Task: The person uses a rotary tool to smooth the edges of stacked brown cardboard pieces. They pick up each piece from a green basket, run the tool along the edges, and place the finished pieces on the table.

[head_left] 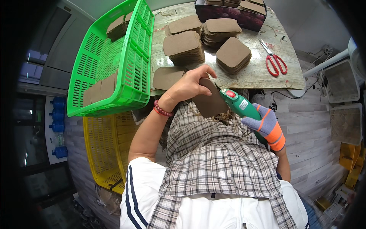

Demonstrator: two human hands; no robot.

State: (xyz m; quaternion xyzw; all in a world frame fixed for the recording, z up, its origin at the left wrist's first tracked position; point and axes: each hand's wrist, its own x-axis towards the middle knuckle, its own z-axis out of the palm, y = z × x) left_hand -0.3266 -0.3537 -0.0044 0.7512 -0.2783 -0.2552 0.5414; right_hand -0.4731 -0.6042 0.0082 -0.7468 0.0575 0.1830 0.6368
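My bare left hand (190,84), with beaded bracelets at the wrist, grips a brown, rounded rectangular piece (209,102) by its upper edge, over my lap. A green handheld electric cutter (241,105) with a red button is in my right hand (265,124), which wears a grey and orange glove. The cutter's tip meets the right edge of the piece. Thin trimmings (225,116) lie on my checked apron below. Just beyond my left hand, more brown pieces (167,76) lie at the table's near edge.
Several stacks of brown pieces (183,45) stand on the worn table (267,82). Red-handled scissors (275,63) lie at its right. A green crate (146,68) holding pieces is on the left, above a yellow crate (100,152). A dark box (228,16) with more pieces sits at the back.
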